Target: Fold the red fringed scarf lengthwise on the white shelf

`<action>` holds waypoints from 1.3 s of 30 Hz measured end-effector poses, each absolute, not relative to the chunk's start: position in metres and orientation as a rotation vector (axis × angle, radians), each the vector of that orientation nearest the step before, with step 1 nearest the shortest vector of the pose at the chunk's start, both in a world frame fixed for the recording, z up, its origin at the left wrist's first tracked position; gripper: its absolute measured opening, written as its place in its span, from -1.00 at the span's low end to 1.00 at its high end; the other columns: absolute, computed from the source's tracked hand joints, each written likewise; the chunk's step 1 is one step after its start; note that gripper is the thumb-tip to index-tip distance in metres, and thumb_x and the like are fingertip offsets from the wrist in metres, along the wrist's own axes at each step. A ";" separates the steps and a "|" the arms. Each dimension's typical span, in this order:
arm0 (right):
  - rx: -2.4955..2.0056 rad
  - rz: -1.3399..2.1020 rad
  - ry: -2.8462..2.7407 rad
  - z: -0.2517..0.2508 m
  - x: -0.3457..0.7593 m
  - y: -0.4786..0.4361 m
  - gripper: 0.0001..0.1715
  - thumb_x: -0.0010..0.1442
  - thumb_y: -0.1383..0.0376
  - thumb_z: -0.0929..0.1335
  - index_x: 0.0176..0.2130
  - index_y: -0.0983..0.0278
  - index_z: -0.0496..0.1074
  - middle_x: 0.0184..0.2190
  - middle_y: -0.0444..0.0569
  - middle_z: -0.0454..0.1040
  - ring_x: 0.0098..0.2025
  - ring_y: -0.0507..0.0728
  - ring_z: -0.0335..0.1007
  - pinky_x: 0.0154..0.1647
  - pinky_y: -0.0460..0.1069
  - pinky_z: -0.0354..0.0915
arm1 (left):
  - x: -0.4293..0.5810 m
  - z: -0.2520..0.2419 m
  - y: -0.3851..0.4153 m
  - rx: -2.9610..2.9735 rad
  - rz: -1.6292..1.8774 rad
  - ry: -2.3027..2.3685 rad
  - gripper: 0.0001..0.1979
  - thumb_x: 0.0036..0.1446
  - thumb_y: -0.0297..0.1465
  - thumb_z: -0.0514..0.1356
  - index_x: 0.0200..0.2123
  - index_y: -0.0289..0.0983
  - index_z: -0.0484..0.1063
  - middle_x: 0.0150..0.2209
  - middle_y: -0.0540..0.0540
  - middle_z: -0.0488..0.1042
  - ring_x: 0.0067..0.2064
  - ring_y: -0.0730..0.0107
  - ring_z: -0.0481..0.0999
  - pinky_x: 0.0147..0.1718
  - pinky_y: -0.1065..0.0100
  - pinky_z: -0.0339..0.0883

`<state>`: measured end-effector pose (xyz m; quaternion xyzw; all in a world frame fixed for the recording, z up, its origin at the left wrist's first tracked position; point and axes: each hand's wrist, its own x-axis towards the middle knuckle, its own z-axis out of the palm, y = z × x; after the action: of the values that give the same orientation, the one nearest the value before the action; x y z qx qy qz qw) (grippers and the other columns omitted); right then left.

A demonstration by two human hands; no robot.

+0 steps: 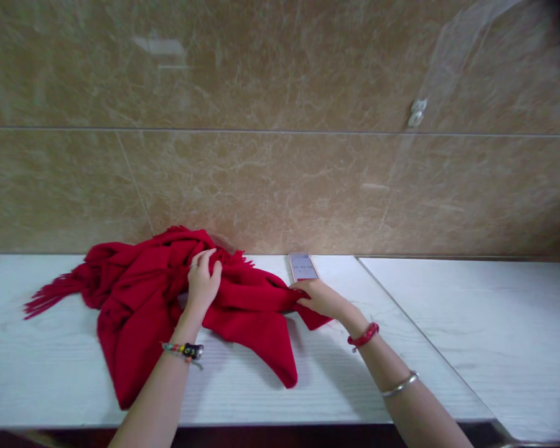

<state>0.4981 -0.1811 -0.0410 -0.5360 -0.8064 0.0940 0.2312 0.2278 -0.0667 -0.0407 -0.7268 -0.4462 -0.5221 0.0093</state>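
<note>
A crumpled red scarf (144, 298) with a fringed end lies on the white tabletop (345, 379). My left hand (202, 280) rests on top of the bunched cloth near its middle, fingers curled into the fabric. My right hand (321, 297) pinches the scarf's right edge against the table. A phone (303, 266) lies flat just beyond my right hand, by the wall.
A brown marble wall (280, 155) rises directly behind the table, with a small white fitting (417, 113) on it. A second white surface (494, 330) adjoins on the right, past a seam. The table's near edge runs along the bottom of the view.
</note>
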 end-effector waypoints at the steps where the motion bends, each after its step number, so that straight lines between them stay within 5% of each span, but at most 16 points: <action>1: -1.448 0.224 -2.159 -0.038 0.499 -0.181 -0.68 0.00 0.46 0.26 -0.22 0.27 0.43 -0.28 -0.01 0.49 -0.23 0.12 0.39 -0.17 0.00 0.26 | 0.234 -0.041 -0.072 -2.412 -1.490 -1.272 -0.61 0.06 -0.34 0.05 -0.02 -0.28 0.30 -0.02 -0.19 0.32 0.07 0.19 0.25 0.07 0.15 0.06; 5: -1.378 0.038 -1.679 -0.025 0.521 -0.184 -0.75 0.01 0.39 0.26 -0.26 0.25 0.42 -0.31 -0.03 0.47 -0.26 0.11 0.38 -0.21 0.02 0.29 | 0.259 -0.047 -0.091 -2.879 -1.060 -1.062 -0.58 0.06 -0.25 0.10 0.00 -0.24 0.30 -0.02 -0.15 0.39 0.02 0.22 0.33 0.06 0.16 0.11; 9: -1.317 0.027 -1.681 -0.016 0.543 -0.190 -0.72 0.01 0.30 0.29 -0.21 0.23 0.41 -0.21 0.01 0.42 -0.15 0.15 0.34 -0.10 0.08 0.25 | 0.270 -0.051 -0.098 -3.000 -1.268 -1.072 -0.64 0.10 -0.27 0.07 -0.08 -0.32 0.37 -0.07 -0.17 0.43 -0.03 0.27 0.39 0.00 0.26 0.20; 13: -1.257 0.182 -1.961 -0.023 0.524 -0.192 -0.37 0.02 0.15 0.34 0.08 0.20 0.19 0.10 0.07 0.20 0.12 0.18 0.10 0.08 0.11 0.09 | 0.272 -0.048 -0.104 -3.188 -1.188 -0.942 -0.72 0.08 -0.31 0.09 -0.16 -0.29 0.43 -0.14 -0.13 0.48 -0.10 0.27 0.43 -0.06 0.27 0.26; 16: -1.338 0.236 -2.116 -0.037 0.492 -0.187 -0.14 -0.04 0.13 0.39 0.17 0.29 0.06 0.10 0.17 0.20 0.12 0.24 0.10 0.07 0.13 0.09 | 0.268 -0.044 -0.105 -3.220 -1.111 -0.857 -0.73 0.09 -0.31 0.09 -0.15 -0.23 0.43 -0.14 -0.10 0.48 -0.08 0.28 0.41 -0.03 0.24 0.22; 21: -1.468 0.254 -2.078 -0.041 0.474 -0.183 -0.64 0.02 0.33 0.32 -0.12 0.32 0.37 -0.27 0.07 0.48 -0.23 0.19 0.38 -0.19 0.04 0.25 | 0.253 -0.045 -0.094 -3.053 -1.021 -1.009 -0.43 -0.11 -0.21 0.27 0.02 -0.18 0.30 0.04 -0.15 0.31 0.11 0.11 0.20 0.11 0.04 -0.05; 25: -1.398 0.124 -1.554 -0.025 0.509 -0.186 -0.56 -0.03 0.34 0.30 -0.09 0.27 0.33 -0.17 0.02 0.45 -0.15 0.17 0.34 -0.11 0.04 0.22 | 0.252 -0.052 -0.086 -3.138 -1.168 -1.110 -0.22 -0.06 -0.28 0.23 0.20 -0.20 -0.06 0.12 -0.23 0.20 0.14 0.18 0.17 0.09 0.12 0.02; 29: -1.284 -0.014 -0.926 -0.015 0.545 -0.189 -0.55 -0.03 0.21 0.29 -0.11 0.30 0.30 -0.18 0.02 0.41 -0.16 0.16 0.31 -0.13 0.05 0.23 | 0.266 -0.059 -0.094 -3.242 -1.478 -1.159 -0.26 0.04 -0.30 0.15 0.22 -0.25 -0.16 0.14 -0.29 0.14 0.14 0.23 0.17 0.10 0.12 0.00; 35: -1.347 0.043 -1.369 -0.011 0.529 -0.194 -0.56 -0.03 0.10 0.32 -0.18 0.28 0.37 -0.27 -0.01 0.46 -0.24 0.16 0.34 -0.21 0.00 0.23 | 0.296 -0.077 -0.109 -3.662 -1.726 -0.971 -0.33 -0.06 -0.35 0.23 0.13 -0.25 0.06 0.05 -0.23 0.30 0.03 0.22 0.33 -0.02 0.18 0.22; 39: -1.457 0.122 -1.448 -0.009 0.528 -0.199 -0.58 0.08 0.02 0.22 -0.45 0.29 0.41 -0.52 -0.09 0.43 -0.42 0.11 0.31 -0.40 -0.05 0.20 | 0.282 -0.063 -0.094 -3.073 -2.028 -1.332 -0.67 -0.09 -0.47 0.15 -0.17 -0.33 0.36 -0.16 -0.16 0.47 -0.12 0.22 0.43 -0.08 0.17 0.27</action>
<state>0.5276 -0.1986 -0.0087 -0.6068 -0.6028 0.0507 0.5157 0.2822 -0.0944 -0.0628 -0.7268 -0.3150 -0.4797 -0.3773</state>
